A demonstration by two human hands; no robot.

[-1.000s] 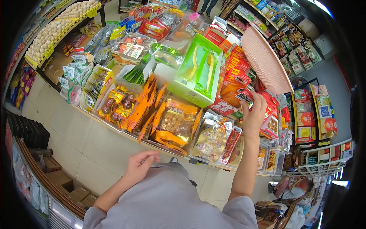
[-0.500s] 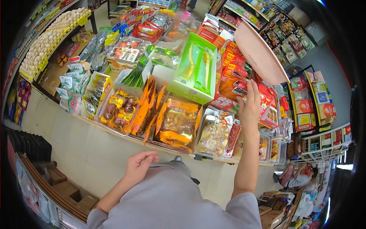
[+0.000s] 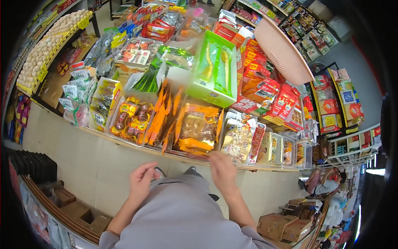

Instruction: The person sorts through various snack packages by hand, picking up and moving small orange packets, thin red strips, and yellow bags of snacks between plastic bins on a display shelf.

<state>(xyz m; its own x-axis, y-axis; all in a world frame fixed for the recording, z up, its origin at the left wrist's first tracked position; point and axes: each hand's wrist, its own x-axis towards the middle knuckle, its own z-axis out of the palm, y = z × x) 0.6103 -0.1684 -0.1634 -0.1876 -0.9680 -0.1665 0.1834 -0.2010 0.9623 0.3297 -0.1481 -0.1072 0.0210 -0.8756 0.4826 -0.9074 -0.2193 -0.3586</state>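
Observation:
My left hand (image 3: 141, 178) hangs over the floor at the lower left, its fingers loosely bent and apart, with nothing in it. Near the front edge of the display, my right hand (image 3: 222, 169) is blurred, so its fingers are hard to make out. Just beyond it lie orange-edged snack packs (image 3: 197, 126) in a clear bin and pale packs (image 3: 237, 141) beside them. A green-and-white box (image 3: 212, 70) with two yellow-handled items stands behind. To its right are red packets (image 3: 283, 101) in boxes.
A pink basket (image 3: 282, 52) leans at the back right. Egg trays (image 3: 52, 50) line the left shelf. Cardboard boxes (image 3: 284, 226) sit at the lower right, and a person (image 3: 327, 182) is low down in the right background. Tiled floor (image 3: 74, 155) shows below the display.
My right hand has drawn back from the red packets, down and left to the front edge. My left hand has shifted slightly left. The view has moved a little.

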